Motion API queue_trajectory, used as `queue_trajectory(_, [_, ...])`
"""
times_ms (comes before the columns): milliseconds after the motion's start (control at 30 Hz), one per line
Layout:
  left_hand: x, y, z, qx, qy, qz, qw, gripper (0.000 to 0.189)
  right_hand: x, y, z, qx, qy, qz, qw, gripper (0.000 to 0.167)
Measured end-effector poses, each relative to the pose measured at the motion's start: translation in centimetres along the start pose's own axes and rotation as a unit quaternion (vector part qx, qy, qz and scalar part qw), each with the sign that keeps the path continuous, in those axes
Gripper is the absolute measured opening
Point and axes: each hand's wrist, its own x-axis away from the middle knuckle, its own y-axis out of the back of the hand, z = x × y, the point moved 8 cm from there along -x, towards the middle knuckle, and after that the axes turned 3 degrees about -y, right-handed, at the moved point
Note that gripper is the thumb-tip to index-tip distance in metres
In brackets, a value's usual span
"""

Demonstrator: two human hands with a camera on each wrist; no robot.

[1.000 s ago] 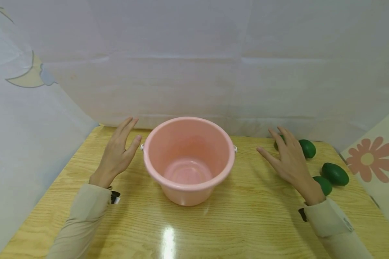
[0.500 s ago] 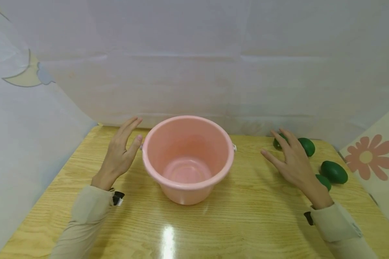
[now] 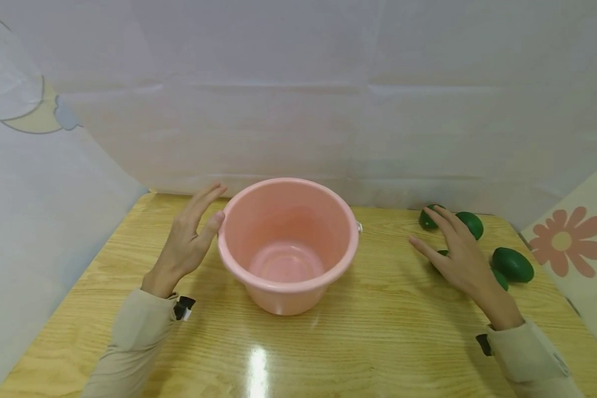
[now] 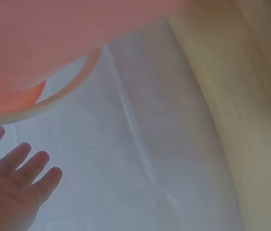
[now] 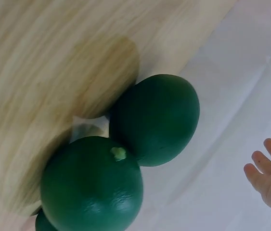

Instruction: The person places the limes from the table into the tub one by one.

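Both hands have shifted rightward over the last half second, bringing the person's left hand (image 3: 184, 240) closer to the round, pale pink plastic bucket (image 3: 286, 298). Its fingers are extended and slightly apart, thumb tip just beside the rim; contact cannot be told. The bucket stands between the left fingers and the right thumb. The right hand (image 3: 457, 257) has its fingers stretched out and its thumb well away from them. A smooth, dark green oval fruit (image 3: 443, 253) has appeared between that thumb and forefinger. Beyond the right fingertips lies another green fruit (image 3: 431, 222); whether they touch is unclear.
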Motion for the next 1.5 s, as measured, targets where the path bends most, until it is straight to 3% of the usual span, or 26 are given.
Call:
queue_trajectory(567, [0.2, -0.9, -1.0, 0.036, -0.012, 0.047, 0.9982, 0.048, 1.1, 0.3, -1.9, 0.005, -0.018, 0.015, 0.9997, 0.077])
queue_trajectory(1000, [0.4, -1.7, -1.4, 0.052, -0.007, 0.103, 0.9933, 0.052, 1.8, 0.1, -3.3, 0.017, -0.031, 0.036, 0.9987, 0.078])
queue_trajectory(1267, [0.6, -2.0, -1.8, 0.031, -0.016, 0.131, 0.9908, 0.054, 2.2, 0.1, -4.0, 0.022, -0.040, 0.043, 0.9981, 0.078])
queue_trajectory(1500, [1.0, -1.9, -1.9, -0.026, -0.047, 0.131, 0.9899, 0.051, 2.2, -0.2, -4.8, 0.015, -0.040, 0.046, 0.9980, 0.078])
